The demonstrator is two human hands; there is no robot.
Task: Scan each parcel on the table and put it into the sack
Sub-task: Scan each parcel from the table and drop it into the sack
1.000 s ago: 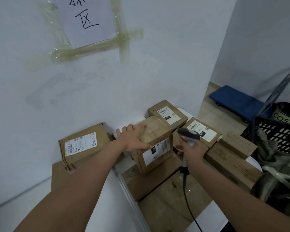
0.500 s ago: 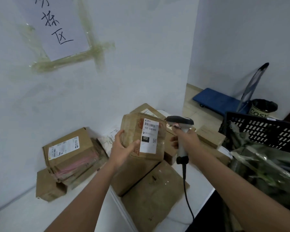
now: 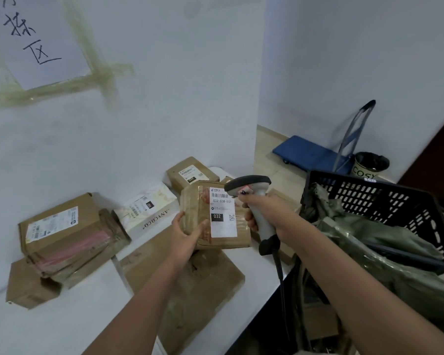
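Brown taped cardboard parcel (image 3: 210, 216) with a white label was held above the white desk (image 3: 62, 316) in the left hand's (image 3: 187, 235) curled fingers, while the right hand (image 3: 264, 213) clasped a grey handheld scanner (image 3: 251, 198) beside it.

- Evenly and softly lit, fairly dim, with a cool bluish cast over the wall (image 3: 164, 111).
- No hard shadows; only faint soft ones under the parcels on the bench (image 3: 62, 326).
- No glare.
- Slightly soft throughout, label print mostly unreadable.
- Wide-angle bending at the frame edges, forearms stretched toward the lower corners.
- Darkest at lower right.
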